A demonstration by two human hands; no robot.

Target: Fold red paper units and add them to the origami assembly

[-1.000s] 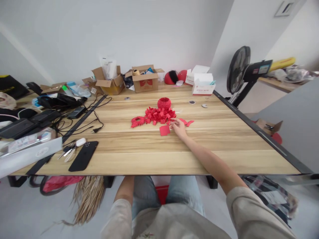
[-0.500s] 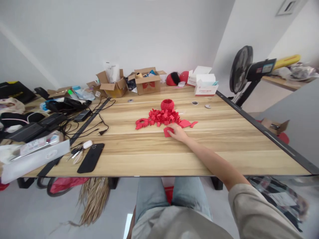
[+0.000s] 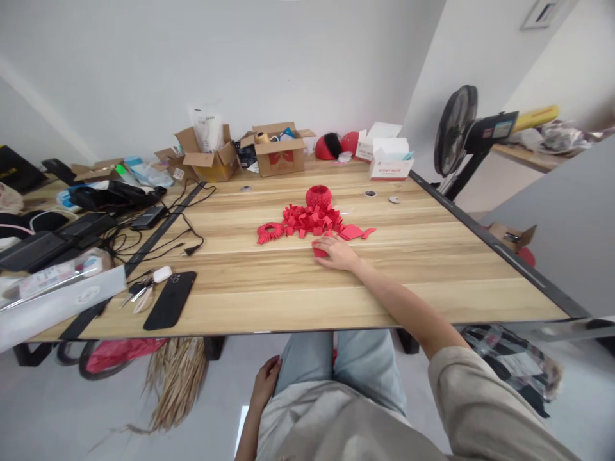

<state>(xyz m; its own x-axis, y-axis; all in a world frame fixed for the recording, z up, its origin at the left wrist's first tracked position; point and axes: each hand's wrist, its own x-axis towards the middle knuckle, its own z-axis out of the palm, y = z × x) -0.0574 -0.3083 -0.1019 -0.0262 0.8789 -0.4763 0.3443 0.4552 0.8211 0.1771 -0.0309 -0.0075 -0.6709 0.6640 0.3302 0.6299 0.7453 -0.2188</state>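
Note:
My right hand [image 3: 339, 253] reaches over the table with its fingers closed around a red paper square [image 3: 319, 250], which they partly cover. Just beyond it lies a heap of small folded red paper pieces [image 3: 312, 219]. Behind the heap stands a round red vase-like body [image 3: 318, 196] built of folded pieces. To the left of the heap rests a red ring of folded pieces [image 3: 270, 232]. Flat red paper [image 3: 352, 232] and a curved red scrap [image 3: 368, 233] lie right of my hand. My left hand [image 3: 267, 379] hangs low beside my thigh, fingers loosely extended, with nothing visible in it.
A black phone [image 3: 170, 301], keys [image 3: 141, 292] and tangled cables [image 3: 189, 234] lie on the left. Cardboard boxes [image 3: 279, 160] and white sticky-note boxes [image 3: 391, 168] line the back of the wooden table [image 3: 269, 291]. A black fan [image 3: 456, 131] stands beyond the right edge.
The view has shifted slightly. My right hand has settled further over the red paper square, covering more of it. My left hand has come into view beside my thigh.

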